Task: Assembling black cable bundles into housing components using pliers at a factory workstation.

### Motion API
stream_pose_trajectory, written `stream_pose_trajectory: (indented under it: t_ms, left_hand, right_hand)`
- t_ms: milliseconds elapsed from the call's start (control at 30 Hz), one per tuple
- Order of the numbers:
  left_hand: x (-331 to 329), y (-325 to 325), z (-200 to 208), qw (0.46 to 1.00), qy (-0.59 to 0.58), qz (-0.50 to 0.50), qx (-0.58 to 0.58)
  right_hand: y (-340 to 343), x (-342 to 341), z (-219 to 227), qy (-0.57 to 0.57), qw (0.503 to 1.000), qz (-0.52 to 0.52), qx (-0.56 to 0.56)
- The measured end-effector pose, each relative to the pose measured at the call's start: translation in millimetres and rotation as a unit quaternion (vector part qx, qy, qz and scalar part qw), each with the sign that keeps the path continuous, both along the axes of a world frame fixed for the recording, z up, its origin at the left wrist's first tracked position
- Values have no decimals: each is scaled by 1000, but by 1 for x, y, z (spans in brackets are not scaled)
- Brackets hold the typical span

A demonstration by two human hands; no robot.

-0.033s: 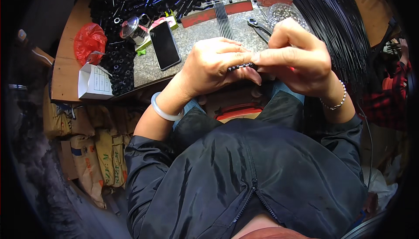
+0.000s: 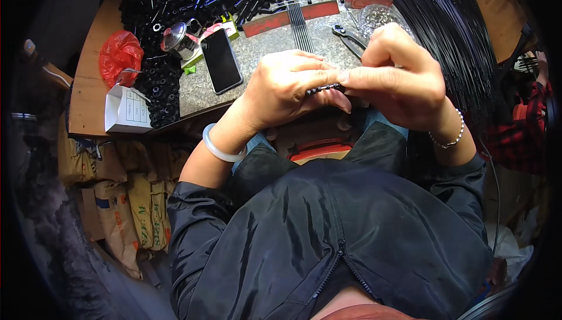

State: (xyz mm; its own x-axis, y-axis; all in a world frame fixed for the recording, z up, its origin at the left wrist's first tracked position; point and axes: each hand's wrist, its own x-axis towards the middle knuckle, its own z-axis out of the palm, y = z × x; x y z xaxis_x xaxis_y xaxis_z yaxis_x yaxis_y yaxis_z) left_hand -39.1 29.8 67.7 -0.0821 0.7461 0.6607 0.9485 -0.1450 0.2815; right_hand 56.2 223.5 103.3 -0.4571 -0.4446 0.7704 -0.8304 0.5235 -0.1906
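Small black parts (image 2: 322,89) are held in the left hand (image 2: 293,83) and could be spilled if jostled by the right hand (image 2: 404,80), whose grip cannot be told.

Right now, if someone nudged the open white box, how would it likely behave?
The white box would probably slide easily, since its walls look like thin card. Its open top suggests it could flex if squeezed. Pushed toward the wearer, it might tip off, as it sits at the table edge.

Green lettering (image 2: 156,226) marks a yellowish sack (image 2: 139,190), small print (image 2: 138,109) a white box (image 2: 119,112).
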Motion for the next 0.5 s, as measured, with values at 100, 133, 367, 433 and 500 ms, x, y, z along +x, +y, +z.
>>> stream_pose_trajectory:
  t_ms: [100, 133, 367, 433, 500]
  left_hand:
    - [-1, -1, 0, 1000, 11, -4, -5]
    - [0, -1, 0, 1000, 7, -11, -13]
    - [1, 4, -2, 1000, 8, 14, 22]
    - [-1, 5, -5, 999, 28, 1, 37]
    - [0, 5, -7, 999, -3, -6, 32]
  right_hand:
    - [-4, 1, 1, -10, 1000, 14, -8]
    - [-4, 1, 0, -10, 1000, 13, -8]
    - [-4, -1, 0, -101, 992, 33, -62]
    - [-9, 2, 1, -83, 995, 26, -47]
    - [-18, 2, 1, -74, 995, 27, -59]
